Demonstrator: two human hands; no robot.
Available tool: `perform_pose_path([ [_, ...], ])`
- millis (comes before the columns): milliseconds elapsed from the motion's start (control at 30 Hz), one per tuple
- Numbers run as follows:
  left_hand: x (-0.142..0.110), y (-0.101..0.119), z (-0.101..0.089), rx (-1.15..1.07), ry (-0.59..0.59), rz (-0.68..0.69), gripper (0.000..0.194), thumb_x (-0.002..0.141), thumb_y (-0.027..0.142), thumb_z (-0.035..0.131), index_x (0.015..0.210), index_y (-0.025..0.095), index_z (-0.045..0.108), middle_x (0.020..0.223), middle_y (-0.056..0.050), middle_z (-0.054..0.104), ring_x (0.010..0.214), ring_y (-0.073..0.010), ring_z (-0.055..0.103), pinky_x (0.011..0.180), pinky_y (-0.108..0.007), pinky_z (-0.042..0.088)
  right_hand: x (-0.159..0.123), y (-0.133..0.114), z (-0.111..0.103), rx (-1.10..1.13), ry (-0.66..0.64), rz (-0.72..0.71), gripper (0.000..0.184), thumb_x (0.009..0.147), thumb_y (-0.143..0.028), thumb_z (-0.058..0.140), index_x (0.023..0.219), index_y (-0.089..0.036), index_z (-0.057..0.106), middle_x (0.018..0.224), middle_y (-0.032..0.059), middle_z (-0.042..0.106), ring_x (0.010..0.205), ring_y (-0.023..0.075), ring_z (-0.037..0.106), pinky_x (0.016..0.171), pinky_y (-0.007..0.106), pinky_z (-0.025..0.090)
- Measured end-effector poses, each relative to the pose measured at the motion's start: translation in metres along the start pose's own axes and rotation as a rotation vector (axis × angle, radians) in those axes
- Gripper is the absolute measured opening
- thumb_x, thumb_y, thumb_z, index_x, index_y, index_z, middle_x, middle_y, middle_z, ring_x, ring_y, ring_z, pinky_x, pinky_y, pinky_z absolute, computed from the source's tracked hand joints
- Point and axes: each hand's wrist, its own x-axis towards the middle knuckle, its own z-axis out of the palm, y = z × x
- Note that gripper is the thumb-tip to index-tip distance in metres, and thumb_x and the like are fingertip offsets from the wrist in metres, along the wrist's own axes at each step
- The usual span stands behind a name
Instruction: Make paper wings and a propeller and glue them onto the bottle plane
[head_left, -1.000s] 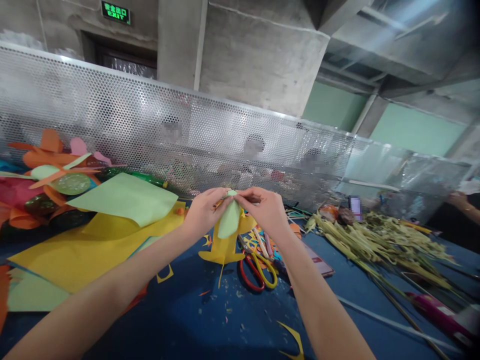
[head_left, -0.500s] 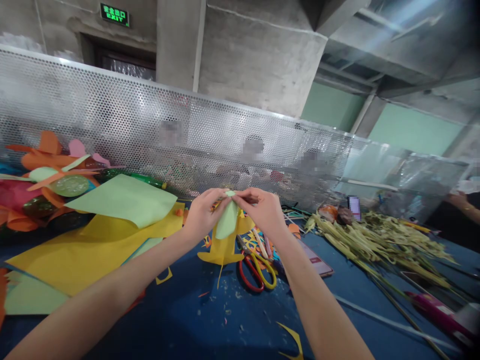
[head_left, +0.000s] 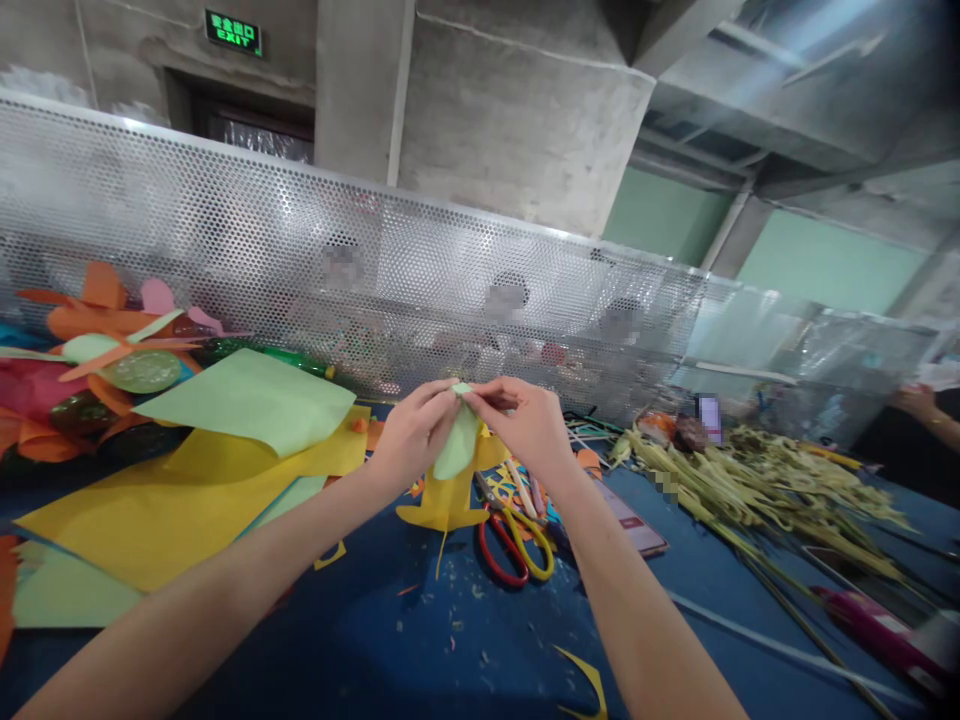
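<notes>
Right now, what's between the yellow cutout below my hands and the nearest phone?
In the head view, scissors and coloured paper scraps lie between the yellow cutout and the phone; your right forearm crosses there too.

The pale green piece [head_left: 454, 455] looks like plain matt paper, smooth all over, and so does the yellow cutout [head_left: 444, 497] under it. Same dull, smooth finish on the big green sheet [head_left: 255, 400] and the yellow sheets [head_left: 142, 515]. The scissors [head_left: 504, 515] have shiny, plasticky handles, and the phone [head_left: 634, 520] has a glossy glass-like face. That perforated screen [head_left: 247, 210] reads as bright, reflective metal, the wall [head_left: 517, 110] is rough bare concrete, and those husks [head_left: 750, 490] look dry and stringy.
</notes>
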Motion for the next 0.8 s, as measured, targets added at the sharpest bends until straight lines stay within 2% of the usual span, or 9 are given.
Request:
perform_pose_path([
  [267, -0.002, 0.0005, 0.0024, -0.011, 0.029, -0.024, 0.015, 0.089, 0.018, 0.045, 0.082, 0.019, 0.059, 0.107, -0.009, 0.063, 0.103, -0.0191, 0.058, 0.086, -0.036, 0.05, -0.0007, -0.0007, 0.0015, 0.017, -0.003, 0.014, 0.011, 0.077, -0.03, 0.062, 0.079, -0.02, 0.068, 0.077, 0.0034, 0.072, 0.071, 0.0176, 0.068, 0.068, 0.031, 0.055],
  [500, -0.0024, 0.0012, 0.0043, 0.052, 0.014, -0.027, 0.011, 0.089, 0.02, 0.044, 0.09, 0.02, 0.055, 0.11, -0.011, 0.062, 0.104, -0.0213, 0.058, 0.089, -0.039, 0.048, -0.0002, 0.001, 0.0016, 0.054, 0.0, 0.025, 0.012, 0.077, -0.031, 0.063, 0.078, -0.02, 0.067, 0.078, 0.0041, 0.072, 0.073, 0.0183, 0.068, 0.07, 0.031, 0.055],
  [667, 0.0018, 0.0064, 0.0006, -0.043, 0.034, -0.078, 0.006, 0.087, 0.018, 0.047, 0.085, 0.02, 0.053, 0.104, -0.008, 0.064, 0.096, -0.0182, 0.06, 0.084, -0.037, 0.049, -0.0002, 0.0006, -0.0006, 0.027, -0.012, 0.027, 0.012, 0.077, -0.031, 0.063, 0.077, -0.02, 0.066, 0.077, 0.0034, 0.072, 0.071, 0.0175, 0.068, 0.069, 0.031, 0.055],
  [800, 0.0045, 0.0086, -0.0018, -0.148, 0.01, -0.132, 0.006, 0.086, 0.016, 0.047, 0.082, 0.02, 0.05, 0.118, -0.01, 0.058, 0.107, -0.0198, 0.055, 0.09, -0.041, 0.046, 0.0, 0.0011, -0.0009, 0.023, -0.007, 0.023, 0.012, 0.077, -0.031, 0.063, 0.077, -0.02, 0.066, 0.076, 0.0029, 0.072, 0.069, 0.017, 0.068, 0.068, 0.03, 0.054],
])
